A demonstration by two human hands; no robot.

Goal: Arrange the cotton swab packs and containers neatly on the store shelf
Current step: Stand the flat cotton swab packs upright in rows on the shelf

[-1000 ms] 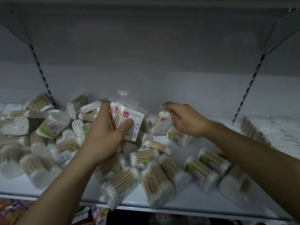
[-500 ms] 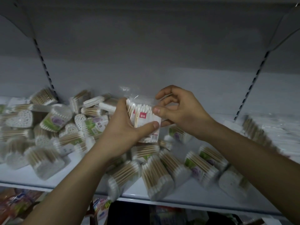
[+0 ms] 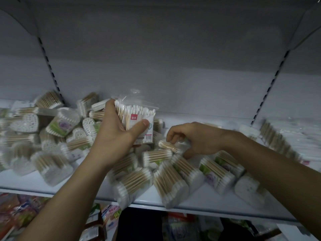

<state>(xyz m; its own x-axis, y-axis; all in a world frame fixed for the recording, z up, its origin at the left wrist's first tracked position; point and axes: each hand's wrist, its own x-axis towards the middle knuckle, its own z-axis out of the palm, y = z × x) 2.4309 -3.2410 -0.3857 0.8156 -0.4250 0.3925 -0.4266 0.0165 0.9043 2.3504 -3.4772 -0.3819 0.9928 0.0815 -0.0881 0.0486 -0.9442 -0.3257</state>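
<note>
The left hand is raised above the heap and grips a stack of bagged packs, clear zip bags with a red label, thumb across the front and fingers behind, the swab tips pointing up. The right hand is down in the middle of the pile, palm down; its fingers curl over a small pack with the thumb low on the near side, so it appears to pinch that pack where it lies among the others.

Around both hands the shelf carries a loose jumble: rectangular swab packs lying at all angles along the front edge, some overhanging it, and to the left heart-shaped containers mixed with a green-labelled tub. Far right, a row of flat packs stands more or less in line against the back, which looks like the sorted part. Other goods show blurred on the level below.

The step in hand seems to be gathering like packs into the held stack. To do it well, lift the small pack straight up rather than drag it, since its neighbours lean on it and those at the lip could slide off. Turn it so label and tips match the stack, slip it under the left thumb, and square the edges before setting the bundle down upright beside the row on the right
</note>
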